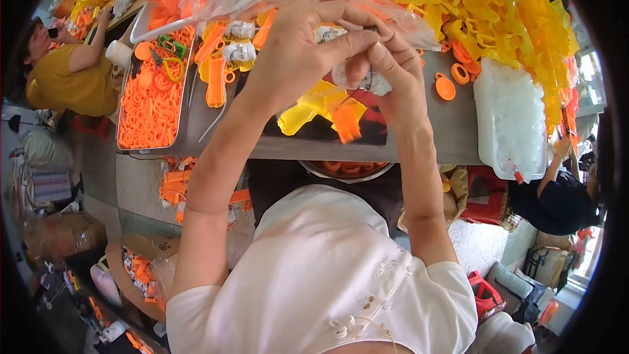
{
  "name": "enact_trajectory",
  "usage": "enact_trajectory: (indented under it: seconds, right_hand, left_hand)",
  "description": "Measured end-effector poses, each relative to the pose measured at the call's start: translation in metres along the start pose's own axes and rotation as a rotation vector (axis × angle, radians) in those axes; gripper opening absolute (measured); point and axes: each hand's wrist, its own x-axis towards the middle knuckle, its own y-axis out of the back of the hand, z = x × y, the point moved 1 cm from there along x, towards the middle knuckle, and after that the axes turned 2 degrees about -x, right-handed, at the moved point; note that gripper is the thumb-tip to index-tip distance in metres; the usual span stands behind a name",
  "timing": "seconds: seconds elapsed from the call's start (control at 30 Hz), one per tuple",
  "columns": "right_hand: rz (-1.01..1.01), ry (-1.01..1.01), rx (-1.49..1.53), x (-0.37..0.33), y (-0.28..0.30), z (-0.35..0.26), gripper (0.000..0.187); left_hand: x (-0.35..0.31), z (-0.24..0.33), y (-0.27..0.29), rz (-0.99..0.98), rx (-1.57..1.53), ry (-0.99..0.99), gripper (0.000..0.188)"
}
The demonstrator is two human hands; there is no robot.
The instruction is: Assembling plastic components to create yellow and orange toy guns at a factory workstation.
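Note:
Both of my hands are raised over the work table and meet at their fingertips. My left hand [295,49] is closed in a pinch on a small clear plastic unit with thin wires [377,82]. From the other side my right hand [401,78] pinches the same unit; my fingers hide part of it. Beneath them lies a yellow toy gun shell [303,113] on a dark mat [370,134], with an orange piece [347,121] at its right. Left of my left wrist are orange toy gun halves [215,82] carrying clear motor units [240,52].
A metal tray [120,132] of small orange parts stands at left, with scissors [171,69] on top. A white tub [511,98] stands at right. Yellow shells [472,13] are heaped behind. Orange round caps [445,87] lie near the tub. Other people [72,78] sit at both sides.

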Motion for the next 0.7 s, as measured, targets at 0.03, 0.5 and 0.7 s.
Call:
enact_trajectory:
  seconds: [0.03,0.5,0.7]
  right_hand:
    - [0.018,-0.019,0.078,-0.002,0.005,0.003,0.022]
    - [-0.015,-0.454,-0.823,-0.031,0.102,-0.087,0.019]
    - [-0.304,-0.207,-1.112,-0.029,0.062,0.045,0.012]
  left_hand:
    - [-0.001,-0.009,-0.001,-0.001,-0.14,0.056,0.015]
    - [-0.096,-0.109,-0.001,-0.293,0.847,0.028,0.037]
    - [-0.103,-0.106,-0.012,-0.006,0.276,0.458,0.037]
